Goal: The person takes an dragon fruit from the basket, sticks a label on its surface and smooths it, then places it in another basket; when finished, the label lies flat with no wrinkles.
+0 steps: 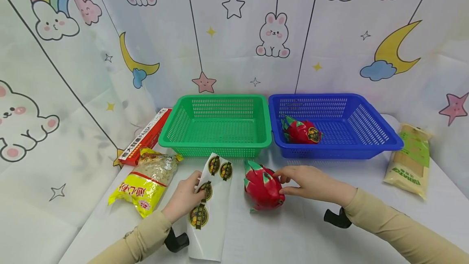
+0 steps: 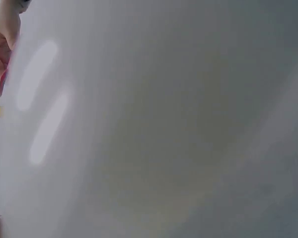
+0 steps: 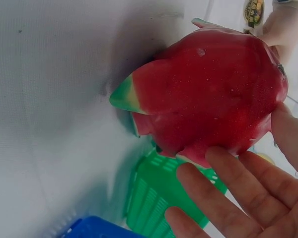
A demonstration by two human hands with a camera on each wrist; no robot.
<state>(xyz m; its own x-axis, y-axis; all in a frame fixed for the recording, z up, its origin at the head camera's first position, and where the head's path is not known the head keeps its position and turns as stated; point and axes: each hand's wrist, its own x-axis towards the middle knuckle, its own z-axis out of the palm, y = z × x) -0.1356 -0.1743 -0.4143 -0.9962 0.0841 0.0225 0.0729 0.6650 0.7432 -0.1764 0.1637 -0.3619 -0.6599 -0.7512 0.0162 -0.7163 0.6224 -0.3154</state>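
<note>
My left hand (image 1: 185, 195) pinches a sheet of stickers (image 1: 216, 231), thumb on its front. Several round black-and-gold stickers (image 1: 225, 171) show on the white sheet. Its blank white surface (image 2: 154, 119) fills most of the left wrist view, blurred. On the table just right of the sheet sits a red dragon fruit (image 1: 264, 188) with green-tipped scales. My right hand (image 1: 307, 182) touches the fruit's right side. In the right wrist view its fingers (image 3: 241, 186) are spread and fairly straight, with thumb and fingertips against the dragon fruit (image 3: 213, 89).
A green basket (image 1: 216, 150) and a blue basket (image 1: 337, 152) stand side by side behind the hands. Inside the blue one lies another dragon fruit (image 1: 298, 130) bearing a round sticker. At left are a yellow food bag (image 1: 150, 180) and a red-white box (image 1: 146, 135); at right, a noodle packet (image 1: 410, 160).
</note>
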